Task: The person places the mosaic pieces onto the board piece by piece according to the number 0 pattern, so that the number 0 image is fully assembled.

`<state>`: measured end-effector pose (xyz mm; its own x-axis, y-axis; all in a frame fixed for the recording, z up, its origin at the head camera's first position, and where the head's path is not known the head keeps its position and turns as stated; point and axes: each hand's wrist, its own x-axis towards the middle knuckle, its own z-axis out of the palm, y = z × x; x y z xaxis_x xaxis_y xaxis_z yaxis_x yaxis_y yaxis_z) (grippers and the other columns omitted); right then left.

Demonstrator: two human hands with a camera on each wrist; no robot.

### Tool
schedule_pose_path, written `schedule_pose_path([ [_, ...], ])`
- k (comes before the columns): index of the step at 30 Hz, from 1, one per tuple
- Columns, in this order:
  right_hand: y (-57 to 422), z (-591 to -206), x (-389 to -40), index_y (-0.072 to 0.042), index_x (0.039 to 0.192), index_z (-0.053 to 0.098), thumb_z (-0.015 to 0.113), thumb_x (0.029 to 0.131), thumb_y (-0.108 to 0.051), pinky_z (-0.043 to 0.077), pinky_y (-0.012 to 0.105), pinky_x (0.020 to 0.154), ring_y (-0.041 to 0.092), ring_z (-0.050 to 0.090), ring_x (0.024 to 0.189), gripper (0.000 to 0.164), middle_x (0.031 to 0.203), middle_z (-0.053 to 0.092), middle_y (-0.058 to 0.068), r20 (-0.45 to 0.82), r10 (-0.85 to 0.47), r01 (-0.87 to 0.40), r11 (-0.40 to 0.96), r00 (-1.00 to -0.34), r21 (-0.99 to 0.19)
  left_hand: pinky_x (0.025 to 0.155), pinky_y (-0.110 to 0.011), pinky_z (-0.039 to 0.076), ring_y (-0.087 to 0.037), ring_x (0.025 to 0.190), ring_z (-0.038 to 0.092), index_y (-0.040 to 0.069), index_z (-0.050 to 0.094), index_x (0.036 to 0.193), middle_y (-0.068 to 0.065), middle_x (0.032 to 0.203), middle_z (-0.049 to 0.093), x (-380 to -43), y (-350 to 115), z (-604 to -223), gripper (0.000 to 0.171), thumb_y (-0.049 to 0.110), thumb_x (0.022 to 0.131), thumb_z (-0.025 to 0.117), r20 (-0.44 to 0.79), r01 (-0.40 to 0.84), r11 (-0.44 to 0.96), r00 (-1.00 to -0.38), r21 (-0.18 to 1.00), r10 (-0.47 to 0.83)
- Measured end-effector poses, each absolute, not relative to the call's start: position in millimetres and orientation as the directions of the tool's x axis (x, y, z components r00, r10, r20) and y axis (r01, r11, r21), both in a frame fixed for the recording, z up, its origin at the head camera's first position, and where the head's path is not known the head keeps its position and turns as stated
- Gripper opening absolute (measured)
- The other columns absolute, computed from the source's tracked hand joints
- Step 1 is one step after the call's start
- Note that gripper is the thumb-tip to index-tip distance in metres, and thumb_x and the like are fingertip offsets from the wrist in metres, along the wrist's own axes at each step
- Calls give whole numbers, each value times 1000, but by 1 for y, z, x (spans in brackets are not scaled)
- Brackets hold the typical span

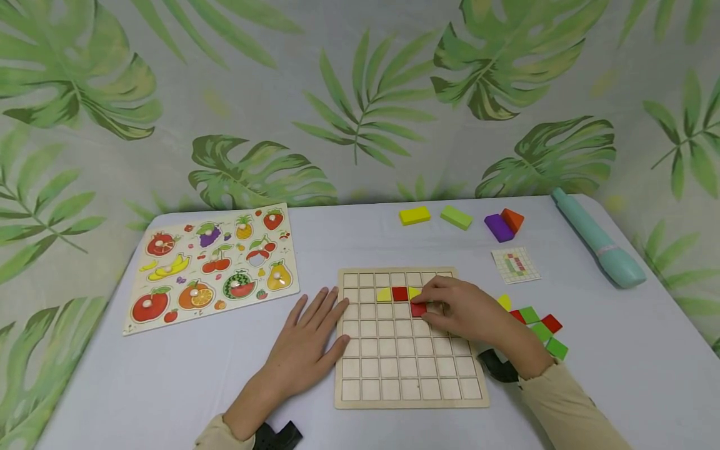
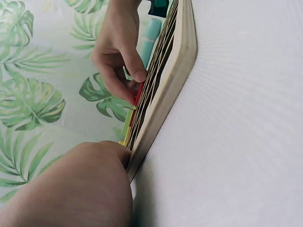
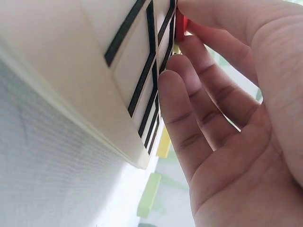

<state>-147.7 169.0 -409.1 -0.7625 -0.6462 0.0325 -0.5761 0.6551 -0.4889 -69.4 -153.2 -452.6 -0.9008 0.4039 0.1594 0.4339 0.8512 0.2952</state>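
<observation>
A wooden grid board (image 1: 412,404) lies at the middle of the table. In its upper rows sit a yellow tile (image 1: 384,295), a red tile (image 1: 400,294) and another yellow tile (image 1: 414,292), partly behind the right fingers. My right hand (image 1: 469,312) pinches a second red tile (image 1: 418,309) between thumb and forefinger, just below that yellow one; whether it lies fully in its cell I cannot tell. The right wrist view shows the held red tile (image 3: 181,23) at the board's surface. My left hand (image 1: 304,353) lies flat with straight fingers, fingertips touching the board's left edge.
Loose green tiles (image 1: 542,331), with red and yellow ones, lie right of the board, partly behind my right arm. A small pattern card (image 1: 515,265), several colored blocks (image 1: 414,215) and a teal tapered object (image 1: 599,240) stand farther back. A fruit puzzle board (image 1: 210,269) lies left.
</observation>
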Motion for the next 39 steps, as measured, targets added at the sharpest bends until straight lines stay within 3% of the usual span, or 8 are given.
schedule_pose_path([
  [6, 169, -407, -146, -17, 119, 78, 79, 91, -17, 55, 27, 77, 7, 59, 87, 28, 111, 68, -8, 43, -662, -597, 644, -749, -479, 128, -53, 13, -28, 158, 23, 13, 39, 160, -10, 169, 30, -69, -153, -452, 63, 43, 106, 49, 166, 436, 853, -899, 285, 404],
  [15, 177, -405, -145, -24, 117, 77, 79, 91, -20, 56, 32, 83, 8, 60, 94, 26, 114, 67, -13, 27, -607, -545, 692, -794, -473, 128, -53, 14, -27, 158, 22, 14, 39, 160, -9, 169, 29, -68, -153, -452, 62, 43, 107, 48, 166, 439, 848, -898, 297, 407],
  [28, 222, -391, -139, -20, 113, 78, 83, 87, -15, 58, 32, 77, 10, 63, 93, 26, 109, 70, -9, 70, -550, -524, 740, -832, -422, 127, -55, 16, -30, 157, 26, 11, 42, 158, -12, 167, 33, -69, -154, -452, 62, 41, 105, 52, 187, 446, 850, -894, 280, 407],
  [39, 260, -389, -133, -16, 108, 79, 86, 81, -6, 59, 26, 68, 10, 64, 84, 30, 108, 72, -5, 177, -542, -563, 724, -822, -398, 128, -53, 13, -27, 158, 23, 13, 39, 160, -9, 169, 29, -69, -153, -453, 62, 43, 106, 49, 165, 436, 854, -900, 284, 404],
])
